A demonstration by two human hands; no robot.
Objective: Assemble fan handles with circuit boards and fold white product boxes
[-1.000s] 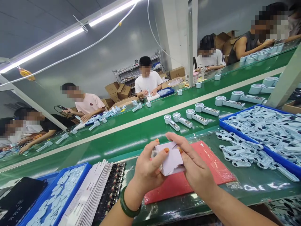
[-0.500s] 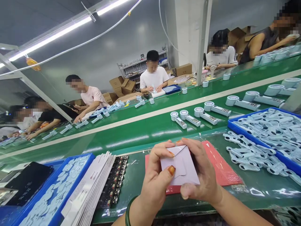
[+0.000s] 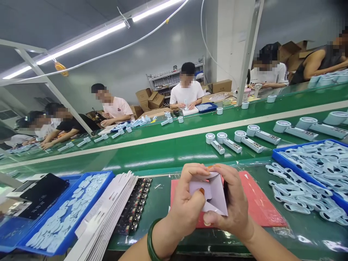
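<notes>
A small white cardboard box (image 3: 219,192) is held up between both hands, its end with the flaps facing me. My left hand (image 3: 189,199), with a green bangle (image 3: 152,241) at the wrist, grips it from the left; the thumb pushes on a flap inside the end. Wrapped round the right side, my right hand (image 3: 233,203) has its thumb at the lower edge and its fingers over the top. Below lies a red mat (image 3: 261,203) on the green bench. Flat white box blanks (image 3: 108,214) are stacked at the left beside black circuit boards (image 3: 136,203).
Blue trays of pale blue parts stand left (image 3: 108,177) and right (image 3: 277,154), with loose pale blue parts (image 3: 296,188) near the right one. Several handheld fans (image 3: 248,141) rest on the green conveyor (image 3: 163,154). Co-workers (image 3: 187,90) sit across it.
The box end was covered by its flaps; now it is partly open, the flaps folded inward under my left thumb. The view has shifted slightly.
</notes>
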